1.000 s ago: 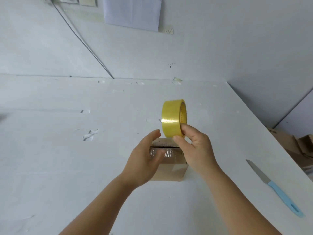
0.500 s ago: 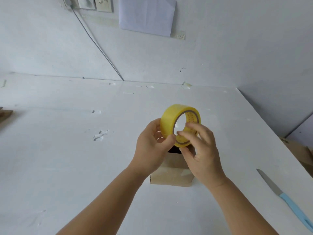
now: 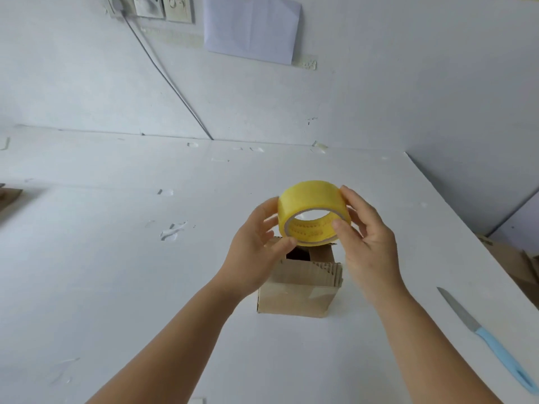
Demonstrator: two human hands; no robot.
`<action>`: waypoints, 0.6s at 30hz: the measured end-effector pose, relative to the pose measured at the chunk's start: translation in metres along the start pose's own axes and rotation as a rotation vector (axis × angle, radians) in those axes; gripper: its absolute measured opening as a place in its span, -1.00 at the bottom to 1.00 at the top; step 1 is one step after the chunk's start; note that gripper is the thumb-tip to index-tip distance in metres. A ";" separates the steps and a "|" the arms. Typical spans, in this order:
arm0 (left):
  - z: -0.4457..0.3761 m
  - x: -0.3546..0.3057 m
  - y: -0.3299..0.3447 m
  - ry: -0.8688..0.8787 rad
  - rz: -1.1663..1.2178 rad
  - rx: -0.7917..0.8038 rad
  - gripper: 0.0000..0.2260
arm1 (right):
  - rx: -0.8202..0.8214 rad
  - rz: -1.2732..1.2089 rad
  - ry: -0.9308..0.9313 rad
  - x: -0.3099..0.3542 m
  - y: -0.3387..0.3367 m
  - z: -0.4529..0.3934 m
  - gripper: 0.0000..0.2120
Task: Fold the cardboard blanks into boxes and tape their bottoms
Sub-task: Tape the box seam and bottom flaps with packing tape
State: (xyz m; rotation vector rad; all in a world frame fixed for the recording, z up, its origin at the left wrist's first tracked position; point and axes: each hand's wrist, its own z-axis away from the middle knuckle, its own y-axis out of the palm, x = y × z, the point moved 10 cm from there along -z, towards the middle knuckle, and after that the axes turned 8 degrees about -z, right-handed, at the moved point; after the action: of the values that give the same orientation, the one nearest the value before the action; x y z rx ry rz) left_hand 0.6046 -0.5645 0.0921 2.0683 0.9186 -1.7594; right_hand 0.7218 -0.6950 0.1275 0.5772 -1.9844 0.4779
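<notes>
Holding a yellow tape roll [image 3: 312, 212] above the table, both hands grip it from opposite sides. The left hand [image 3: 253, 252] has its fingers curled around the roll's left edge, the thumb pressed against the lower rim. The right hand [image 3: 366, 243] clamps the right edge, thumb on the near rim and fingers wrapped over the far side. The roll is tilted so its open core faces down and toward the camera, showing printed marks on the inner cardboard ring.

Directly below the roll stands a small cardboard box [image 3: 297, 295] on the white table [image 3: 116, 272], its upper end open with a dark gap between loose flaps, and its corrugated edge visible on the near flap. A clear tape strip shines on the box's near face. Neither hand touches the box.

To the right, well apart from the box, a knife with a light blue handle [image 3: 490, 339] lies on the table. Scraps of clear tape [image 3: 172, 230] stick to the tabletop to the left. On the wall behind hang a sheet of paper [image 3: 252, 27] and wall switches [image 3: 163, 7], with a cable [image 3: 169, 83] running down.
</notes>
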 end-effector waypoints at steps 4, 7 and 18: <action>-0.003 -0.012 -0.012 0.038 -0.182 -0.039 -0.45 | 0.061 0.128 -0.110 0.005 0.002 0.001 -0.55; -0.004 -0.015 -0.016 0.031 -0.225 -0.053 -0.47 | 0.067 0.116 -0.115 0.004 0.003 0.003 -0.55; 0.011 -0.004 -0.025 -0.137 0.057 -0.295 -0.74 | 0.025 -0.013 0.002 -0.003 0.005 0.010 -0.43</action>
State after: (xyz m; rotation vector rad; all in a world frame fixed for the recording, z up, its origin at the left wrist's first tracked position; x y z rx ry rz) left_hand 0.5800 -0.5530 0.0987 1.7504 0.9998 -1.6038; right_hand 0.7130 -0.6955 0.1199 0.6052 -1.9744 0.4959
